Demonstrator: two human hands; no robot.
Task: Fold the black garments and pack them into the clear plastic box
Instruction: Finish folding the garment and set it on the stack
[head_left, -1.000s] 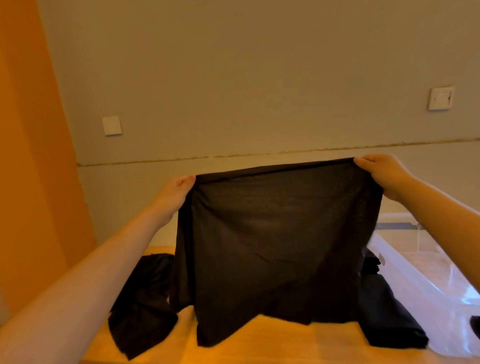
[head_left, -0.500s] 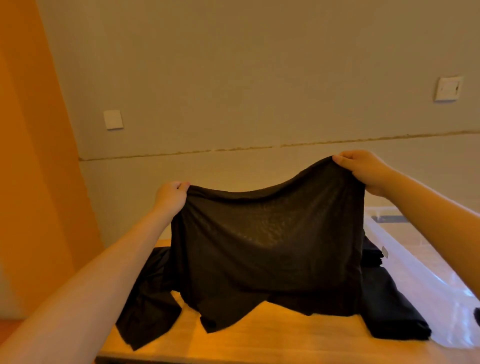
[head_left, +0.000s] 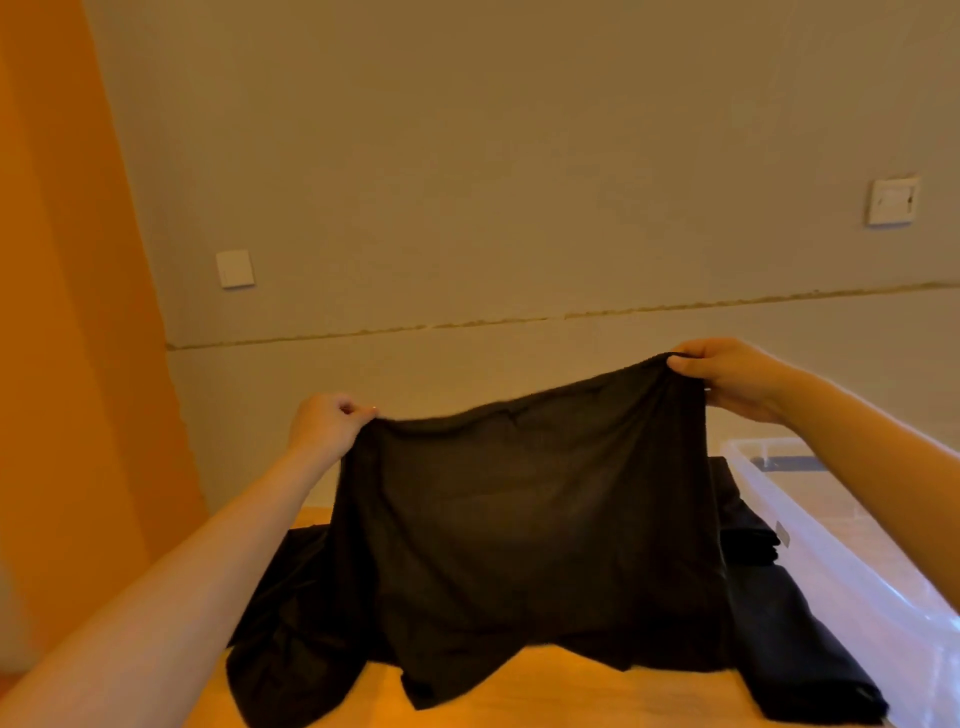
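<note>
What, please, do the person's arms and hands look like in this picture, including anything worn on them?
Both forearms are bare as far as the frame shows: no sleeves or cuffs are visible. The left hand and the right hand wear no gloves, and I can see no watch, bracelet or ring. The fingers look unmarked; their nails are too small to judge.

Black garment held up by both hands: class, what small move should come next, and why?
Probably lower the black garment flat onto the wooden table. The left hand and right hand pinch its top corners, it hangs unfolded with its hem touching the table, and the clear plastic box waits at the right.
</note>
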